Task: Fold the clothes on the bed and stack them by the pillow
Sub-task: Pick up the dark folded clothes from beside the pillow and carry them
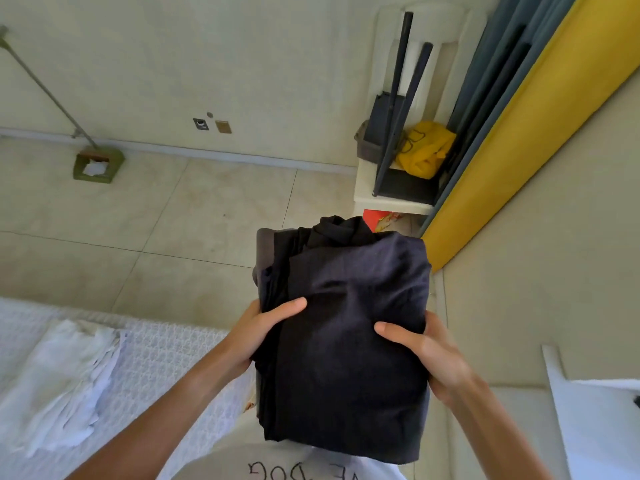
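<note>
A stack of folded dark clothes [349, 341] is held up in front of my chest, navy on top with black and grey layers showing at its far and left edges. My left hand [258, 332] grips the stack's left side, thumb on top. My right hand [424, 355] grips the right side, thumb on top as well. Several white garments [59, 379] lie rumpled on the bed [166, 362] with its white patterned cover at lower left. No pillow is in view.
Beige tiled floor [173, 220] lies beyond the bed. A white plastic chair [391, 199] at the far right carries dark poles, a grey item and a yellow cloth [424, 148]. A yellow and blue panel [519, 133] leans by the wall. A mop [97, 164] stands at left.
</note>
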